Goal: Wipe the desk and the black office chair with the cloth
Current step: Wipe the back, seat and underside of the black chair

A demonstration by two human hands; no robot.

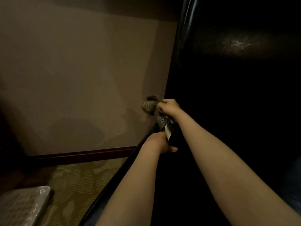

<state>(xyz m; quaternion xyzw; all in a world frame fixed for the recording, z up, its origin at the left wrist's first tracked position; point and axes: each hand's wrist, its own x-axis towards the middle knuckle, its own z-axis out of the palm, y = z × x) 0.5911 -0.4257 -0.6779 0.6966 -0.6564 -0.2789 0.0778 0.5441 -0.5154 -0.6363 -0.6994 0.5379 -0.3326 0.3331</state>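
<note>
Dim wall (81, 62), black chair (231, 43), arms outstretched, left hand (160, 142) and right hand (169, 106) gripping twisted cloth (160, 122)

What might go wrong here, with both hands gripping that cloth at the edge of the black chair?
The cloth is twisted into a rope between the left hand and right hand, so little of it may touch the black chair. Its bunched end pokes past the edge, close to the wall, and might smear it. The dim light could hide missed spots.
</note>
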